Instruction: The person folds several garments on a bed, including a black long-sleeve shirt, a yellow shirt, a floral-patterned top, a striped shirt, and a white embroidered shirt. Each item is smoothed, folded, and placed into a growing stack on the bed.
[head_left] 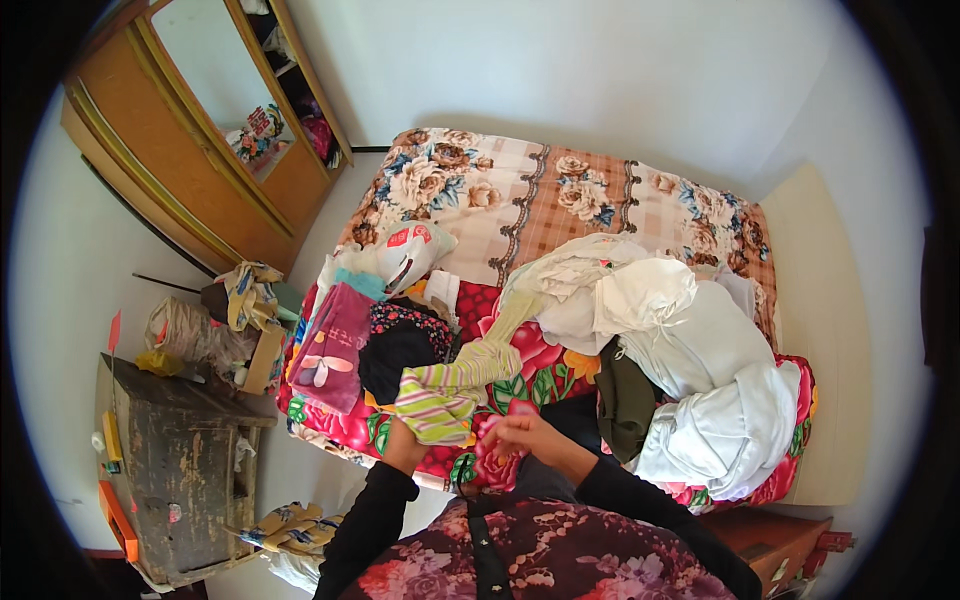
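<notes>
A green, white and dark striped garment (440, 400) is bunched over my left hand (405, 447), which grips its near end; the cloth hides most of those fingers. A narrow, paler green part (512, 318) of it stretches away toward the white clothes. To the right of the striped cloth, my right hand (540, 440) is closed with its fingers curled. Nothing shows in it, and a small gap separates it from the garment. Beyond my left hand lie a folded purple towel (335, 345) and dark clothes (400, 350).
White clothes (725, 400) and a dark olive garment (627, 405) are heaped at the right of the bed, on a red floral cover (540, 345). A plastic bag (412, 250) sits farther back. At left stand a worn wooden cabinet (180, 460) and a mirrored wardrobe (190, 130).
</notes>
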